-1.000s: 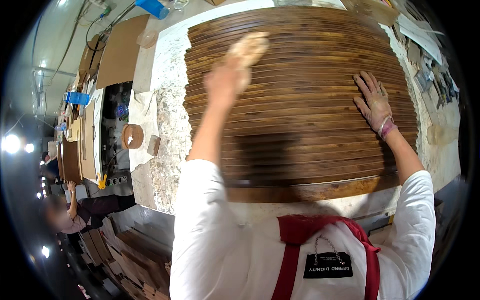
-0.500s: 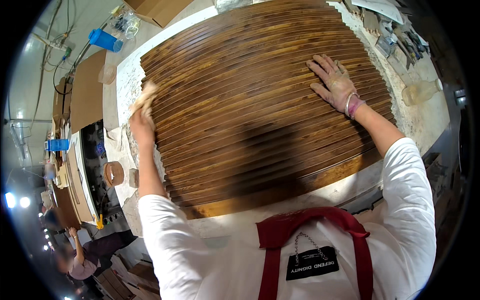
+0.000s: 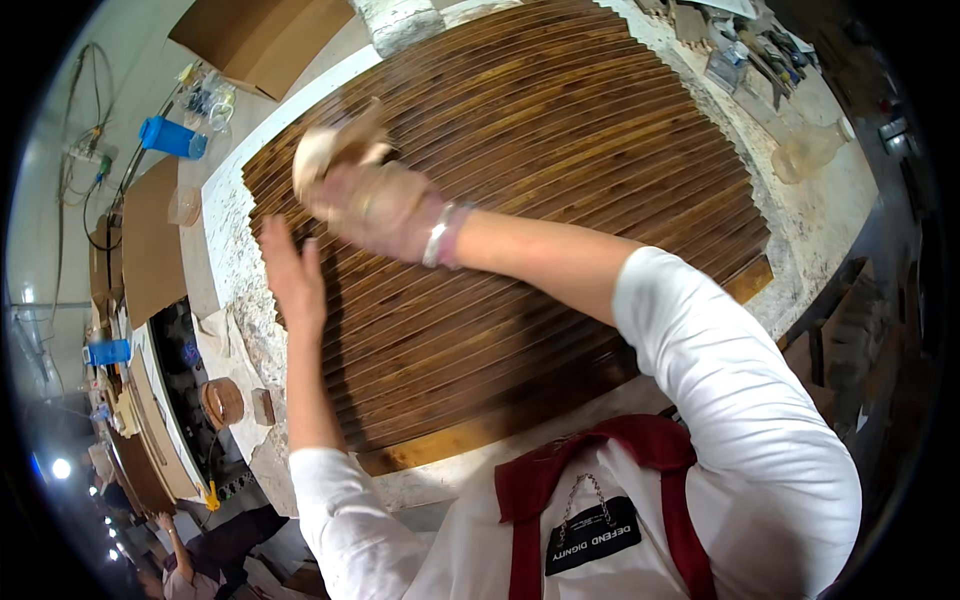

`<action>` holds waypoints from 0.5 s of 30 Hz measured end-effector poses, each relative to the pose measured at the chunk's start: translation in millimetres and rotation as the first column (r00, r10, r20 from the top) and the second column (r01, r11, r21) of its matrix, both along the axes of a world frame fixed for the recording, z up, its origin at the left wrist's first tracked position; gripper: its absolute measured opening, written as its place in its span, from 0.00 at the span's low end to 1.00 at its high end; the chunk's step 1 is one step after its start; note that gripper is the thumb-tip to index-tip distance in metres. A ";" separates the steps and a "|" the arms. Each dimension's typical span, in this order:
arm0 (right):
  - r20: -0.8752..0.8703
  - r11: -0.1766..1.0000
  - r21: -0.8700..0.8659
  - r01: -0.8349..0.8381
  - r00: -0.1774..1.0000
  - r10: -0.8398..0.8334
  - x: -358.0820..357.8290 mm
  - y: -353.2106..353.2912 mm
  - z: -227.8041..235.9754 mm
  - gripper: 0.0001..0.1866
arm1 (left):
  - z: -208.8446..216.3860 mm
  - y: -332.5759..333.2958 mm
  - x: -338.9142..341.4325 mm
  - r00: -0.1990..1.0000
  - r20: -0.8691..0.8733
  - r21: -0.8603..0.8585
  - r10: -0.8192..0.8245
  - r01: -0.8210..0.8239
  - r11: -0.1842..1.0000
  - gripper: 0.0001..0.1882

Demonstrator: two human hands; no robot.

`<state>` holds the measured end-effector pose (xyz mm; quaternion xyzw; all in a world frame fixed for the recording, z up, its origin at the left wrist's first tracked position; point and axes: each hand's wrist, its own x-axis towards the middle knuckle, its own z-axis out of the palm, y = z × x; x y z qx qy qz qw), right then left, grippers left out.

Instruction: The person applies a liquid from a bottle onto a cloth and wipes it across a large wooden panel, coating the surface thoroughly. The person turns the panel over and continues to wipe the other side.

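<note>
A wide brown panel of narrow ridged wooden slats (image 3: pixel 520 200) lies before me, its grain running dark and amber. My right hand (image 3: pixel 375 205), in a thin stained glove with a silver bracelet at the wrist, reaches across to the panel's upper left part. Its fingers are closed on a crumpled cream cloth (image 3: pixel 322 155); both are smeared by motion. Just below, my left hand (image 3: pixel 295 280) rests at the panel's left edge, fingers stretched out and holding nothing. Whether the cloth touches the slats is hard to tell.
The panel lies on a stained white table (image 3: pixel 810 225). Scattered tools (image 3: pixel 765 60) and a clear plastic jug (image 3: pixel 805 150) are at the right. Leftward stand a blue cup (image 3: pixel 173 138), a round brown container (image 3: pixel 221 402) and an open cardboard box (image 3: pixel 265 40). A co-worker (image 3: pixel 205 560) is at lower left.
The cream cloth has passed from my left hand to my right. My right hand has swung from the panel's right side to its upper left; my left hand has opened.
</note>
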<state>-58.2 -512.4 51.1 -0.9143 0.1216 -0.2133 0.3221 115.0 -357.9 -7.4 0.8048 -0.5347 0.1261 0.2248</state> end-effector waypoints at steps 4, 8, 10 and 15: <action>-0.208 0.811 -0.566 -0.145 0.978 0.029 5.2 -13.4 -49.7 0.07 | -64.3 8.4 39.7 0.993 0.121 0.487 0.002 -0.060 0.871 0.31; 0.052 0.831 -0.555 0.023 0.999 0.007 -98.9 -96.4 -78.8 0.08 | -33.7 -1.0 0.1 0.988 -0.011 0.357 0.156 -0.142 0.923 0.32; -0.118 0.773 -0.631 0.071 0.975 -0.186 -172.0 -139.1 -54.8 0.09 | -36.5 -8.2 -2.2 0.990 -0.011 0.349 0.143 -0.130 0.928 0.32; -0.172 0.917 -0.355 0.182 0.951 -0.256 -147.1 -149.1 -54.0 0.08 | -34.5 -9.2 1.2 0.988 0.008 0.370 0.152 -0.144 0.918 0.32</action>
